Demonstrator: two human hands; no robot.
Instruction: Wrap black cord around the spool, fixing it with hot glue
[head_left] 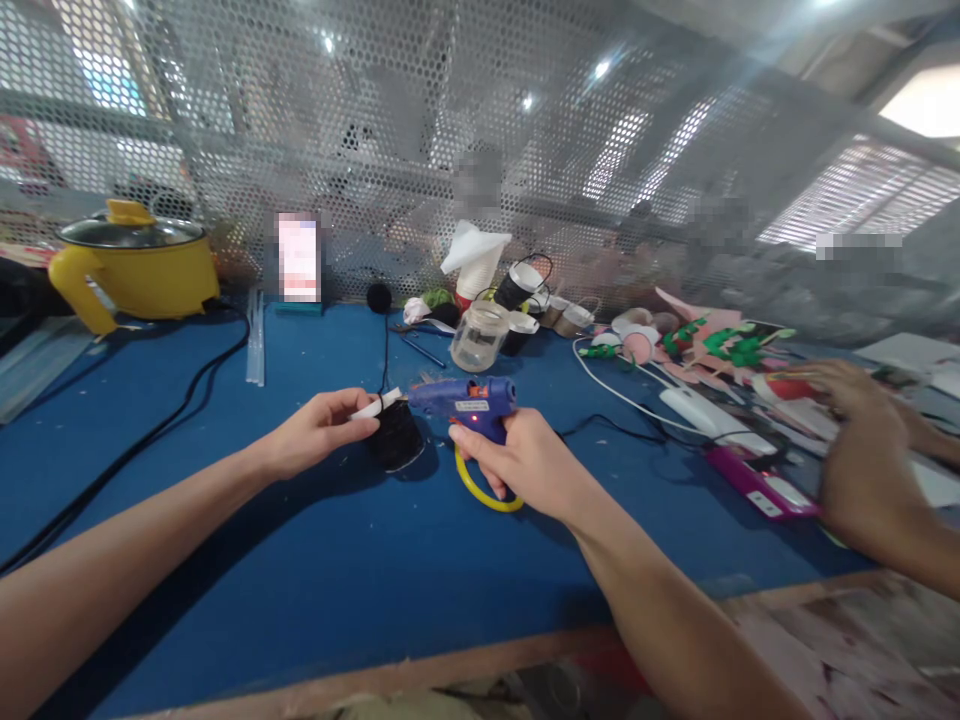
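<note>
In the head view, the left hand [330, 425] pinches the white rim [375, 406] of a small black-wrapped cup [396, 440], thumb on the near side and fingers on the far side, while the right hand [525, 455] is closed around the grip of a blue hot glue gun [461, 400]. The cup lies tilted just above the blue table [300, 580] between the two hands, right at the left fingertips and to the left of the right hand. The gun's long axis runs crosswise, its nozzle pointing left at the right-hand end of the rim; whether the tip touches the cup or stops just short, I cannot tell. Of the two hands, the left is the nearer to the cup, the right being set back by the gun's barrel. A black thread [385, 350] runs up from the cup to a ball of black yarn [379, 297], a yellow ring [484, 497] shows below the right hand, and a clear jar [480, 338] stands beyond the gun, near it but apart
</note>
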